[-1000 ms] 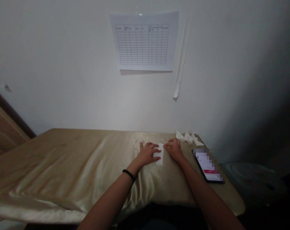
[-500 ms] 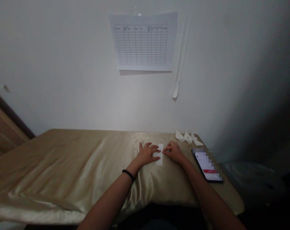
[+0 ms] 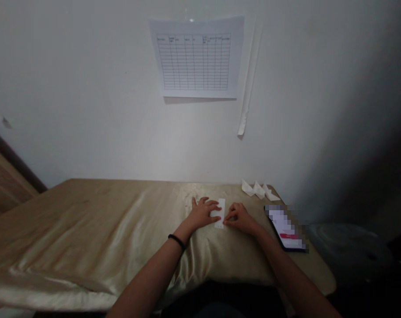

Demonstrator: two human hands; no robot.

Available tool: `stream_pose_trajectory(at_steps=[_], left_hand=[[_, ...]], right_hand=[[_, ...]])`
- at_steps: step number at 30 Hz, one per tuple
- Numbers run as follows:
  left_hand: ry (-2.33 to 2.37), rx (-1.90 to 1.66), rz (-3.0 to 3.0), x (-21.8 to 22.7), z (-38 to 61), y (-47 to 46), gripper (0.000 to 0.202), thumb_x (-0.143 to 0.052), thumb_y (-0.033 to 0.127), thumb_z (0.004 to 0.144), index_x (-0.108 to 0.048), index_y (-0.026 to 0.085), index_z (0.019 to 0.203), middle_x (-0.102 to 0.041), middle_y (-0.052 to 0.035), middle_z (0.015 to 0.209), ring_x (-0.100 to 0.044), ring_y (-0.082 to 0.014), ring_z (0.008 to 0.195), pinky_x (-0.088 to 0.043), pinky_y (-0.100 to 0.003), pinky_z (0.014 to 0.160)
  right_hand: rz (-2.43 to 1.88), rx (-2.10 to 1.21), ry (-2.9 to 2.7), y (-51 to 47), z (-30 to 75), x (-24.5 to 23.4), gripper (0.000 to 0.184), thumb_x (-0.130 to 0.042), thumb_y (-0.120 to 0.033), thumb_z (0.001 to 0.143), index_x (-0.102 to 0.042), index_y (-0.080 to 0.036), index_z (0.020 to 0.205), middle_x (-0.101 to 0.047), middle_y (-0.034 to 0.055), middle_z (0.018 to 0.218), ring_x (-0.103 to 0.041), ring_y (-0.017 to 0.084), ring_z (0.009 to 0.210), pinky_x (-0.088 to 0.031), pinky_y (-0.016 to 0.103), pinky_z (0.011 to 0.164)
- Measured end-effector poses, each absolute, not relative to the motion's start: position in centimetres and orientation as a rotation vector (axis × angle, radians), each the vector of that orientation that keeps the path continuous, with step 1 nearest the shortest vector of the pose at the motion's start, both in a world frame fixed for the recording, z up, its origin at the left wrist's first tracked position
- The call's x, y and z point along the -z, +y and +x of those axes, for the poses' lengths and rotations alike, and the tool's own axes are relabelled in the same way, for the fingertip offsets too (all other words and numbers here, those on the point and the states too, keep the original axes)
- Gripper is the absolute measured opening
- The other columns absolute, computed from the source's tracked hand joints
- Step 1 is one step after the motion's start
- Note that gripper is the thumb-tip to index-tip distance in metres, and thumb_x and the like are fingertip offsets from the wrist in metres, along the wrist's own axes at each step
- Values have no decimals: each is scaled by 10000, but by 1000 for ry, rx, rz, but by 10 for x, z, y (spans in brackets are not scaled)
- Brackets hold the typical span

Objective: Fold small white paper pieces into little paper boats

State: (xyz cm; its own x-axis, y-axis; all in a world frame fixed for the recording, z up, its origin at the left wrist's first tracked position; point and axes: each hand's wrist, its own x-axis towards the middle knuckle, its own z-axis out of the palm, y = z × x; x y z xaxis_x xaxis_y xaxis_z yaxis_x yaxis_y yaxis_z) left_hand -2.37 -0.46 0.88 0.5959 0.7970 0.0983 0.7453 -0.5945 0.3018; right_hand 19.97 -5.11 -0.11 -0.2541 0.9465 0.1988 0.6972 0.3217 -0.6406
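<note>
A small white piece of paper, taller than wide, lies on the satin-covered table. My left hand rests on its left side with fingers spread, partly covering it. At the paper's lower right edge, my right hand has thumb and fingertips pinched together on the edge. Whether a layer is between those fingertips is hard to see at this size. Several folded white paper boats stand in a row beyond my right hand, near the wall.
A phone with a lit screen lies right of my right forearm. The shiny gold cloth is wrinkled across the table. Behind it rises a white wall with a printed table sheet and a hanging white strip.
My right hand's fingertips have slid down along the paper's right edge, towards me. My left hand stays in place on the paper.
</note>
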Motion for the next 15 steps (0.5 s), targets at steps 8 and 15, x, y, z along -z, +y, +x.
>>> stream_pose_trajectory(at_steps=[8, 15], left_hand=[[1263, -344, 2591, -11, -25, -6, 433, -693, 547, 855, -647, 425, 1268, -558, 0, 1470, -329, -372, 1423, -42, -781, 1112], [1261, -347, 2587, -11, -24, -6, 415, -687, 552, 854, -653, 432, 1250, -564, 4, 1466, -331, -384, 1426, -54, -810, 1086]], right_hand=[[-1397, -640, -2053, -65, 199, -4, 60, -799, -318, 741, -798, -267, 773, -609, 58, 988, -515, 242, 1038, -408, 393, 996], [-1381, -584, -2033, -64, 196, -1, 39, -784, -303, 767, -796, -273, 790, -606, 56, 990, -518, 230, 1034, -396, 397, 1008]])
